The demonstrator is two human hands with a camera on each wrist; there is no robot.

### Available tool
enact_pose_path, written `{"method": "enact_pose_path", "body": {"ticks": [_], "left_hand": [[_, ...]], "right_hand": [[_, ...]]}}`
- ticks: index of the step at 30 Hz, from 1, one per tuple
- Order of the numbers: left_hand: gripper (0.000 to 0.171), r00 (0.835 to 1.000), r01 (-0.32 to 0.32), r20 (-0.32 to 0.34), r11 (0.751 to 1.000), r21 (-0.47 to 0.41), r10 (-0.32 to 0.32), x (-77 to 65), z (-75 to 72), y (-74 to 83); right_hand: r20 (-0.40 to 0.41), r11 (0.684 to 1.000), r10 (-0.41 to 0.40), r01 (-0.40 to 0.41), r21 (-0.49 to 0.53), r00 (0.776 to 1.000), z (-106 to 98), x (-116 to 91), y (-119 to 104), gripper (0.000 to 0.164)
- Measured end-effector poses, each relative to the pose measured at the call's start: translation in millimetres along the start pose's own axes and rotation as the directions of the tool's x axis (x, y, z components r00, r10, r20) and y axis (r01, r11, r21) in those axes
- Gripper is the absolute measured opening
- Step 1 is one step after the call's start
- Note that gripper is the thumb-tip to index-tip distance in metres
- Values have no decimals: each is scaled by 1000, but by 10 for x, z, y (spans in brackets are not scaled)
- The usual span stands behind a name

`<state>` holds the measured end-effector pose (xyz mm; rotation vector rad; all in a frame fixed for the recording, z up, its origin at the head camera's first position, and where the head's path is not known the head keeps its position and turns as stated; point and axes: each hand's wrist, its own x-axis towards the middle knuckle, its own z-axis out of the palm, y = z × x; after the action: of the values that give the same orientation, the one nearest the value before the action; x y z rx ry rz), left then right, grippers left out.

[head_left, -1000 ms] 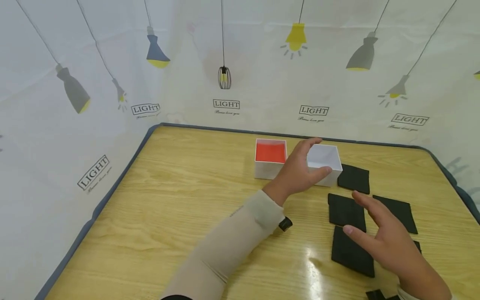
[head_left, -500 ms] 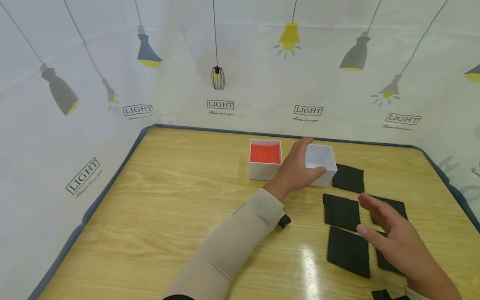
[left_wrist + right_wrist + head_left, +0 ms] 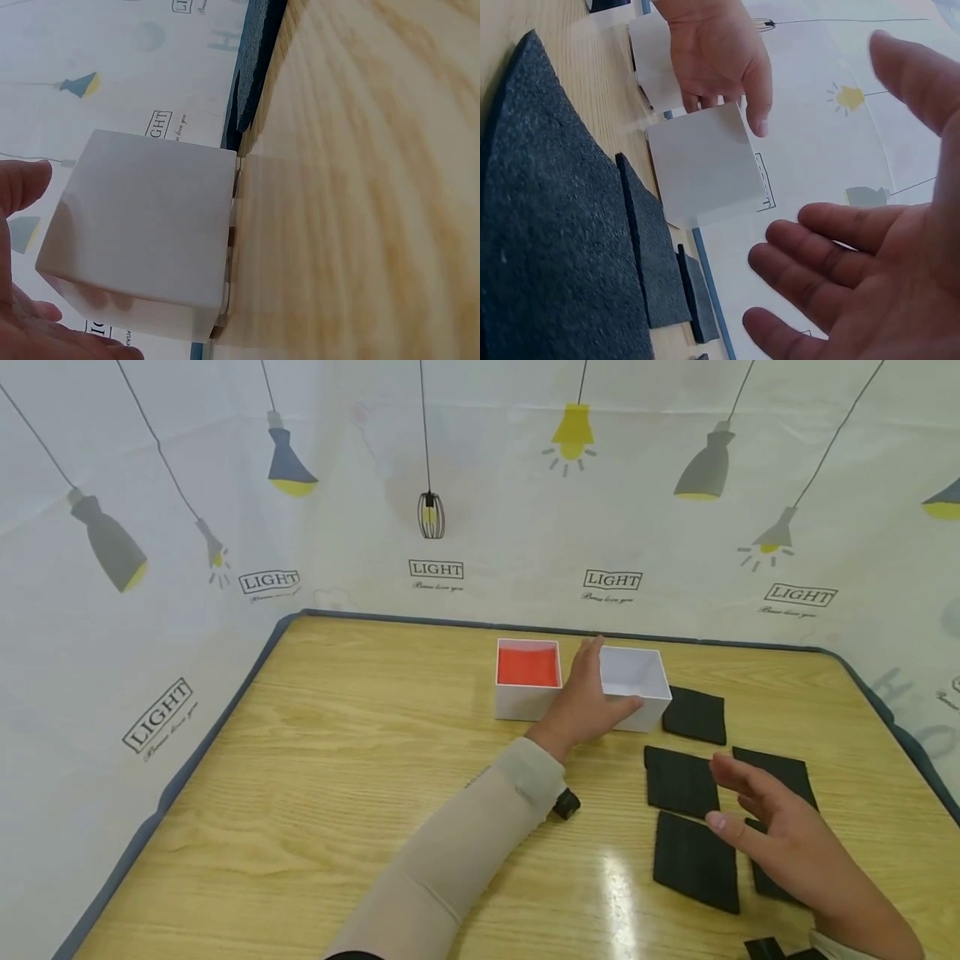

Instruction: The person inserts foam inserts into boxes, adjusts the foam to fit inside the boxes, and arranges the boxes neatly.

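My left hand (image 3: 581,706) reaches to the left side of a white open-topped box (image 3: 647,713). Its fingers stand straight in the gap beside that box, and the thumb stretches across its front near the rim. In the left wrist view, the box's white wall (image 3: 142,217) lies between the spread thumb and fingers. Over the black squares hovers my right hand (image 3: 780,839), fingers extended and thumb apart, holding nothing. Below it lie several flat black squares, among them a front left one (image 3: 693,864) and a middle one (image 3: 681,783).
A second white box (image 3: 517,703) with a red piece (image 3: 528,667) inside stands left of my left hand. One black square (image 3: 695,716) lies right beside the white box. The wooden table (image 3: 337,760) ends at a printed curtain (image 3: 360,535) along the back and sides.
The left hand has shifted slightly left against the white box, showing more of its interior. My right hand has drifted right over the squares. The head view has turned a little to the right.
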<state>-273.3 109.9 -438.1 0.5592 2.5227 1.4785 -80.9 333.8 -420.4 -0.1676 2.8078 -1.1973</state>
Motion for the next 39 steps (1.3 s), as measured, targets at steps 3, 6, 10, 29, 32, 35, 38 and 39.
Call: {"method": "enact_pose_path", "body": {"ticks": [3, 6, 10, 29, 32, 35, 38, 39], "left_hand": [[106, 1000, 9, 5, 999, -36, -9, 27, 23, -29], [107, 1000, -2, 4, 997, -72, 2, 52, 38, -53], [107, 1000, -7, 3, 994, -110, 8, 80, 42, -61], [112, 993, 119, 26, 986, -115, -116, 130, 54, 6], [110, 992, 122, 24, 986, -116, -120, 137, 75, -3], [109, 992, 123, 23, 984, -126, -121, 148, 97, -28], [107, 992, 127, 15, 983, -136, -126, 159, 109, -56], [106, 992, 128, 13, 982, -135, -128, 160, 109, -63]], "right_hand": [[41, 997, 59, -57, -51, 997, -22, -7, -13, 77], [87, 991, 100, -92, -97, 991, -56, -5, -5, 81], [142, 975, 146, -118, -190, 979, -115, 13, 34, 87], [267, 872, 310, -160, -463, 913, -144, 60, 119, 101], [272, 861, 316, -155, -485, 909, -144, 55, 133, 101], [280, 854, 318, -146, -499, 906, -129, 52, 132, 101], [293, 854, 314, -134, -502, 903, -94, 65, 112, 100], [297, 854, 311, -129, -503, 903, -82, 68, 104, 100]]}}
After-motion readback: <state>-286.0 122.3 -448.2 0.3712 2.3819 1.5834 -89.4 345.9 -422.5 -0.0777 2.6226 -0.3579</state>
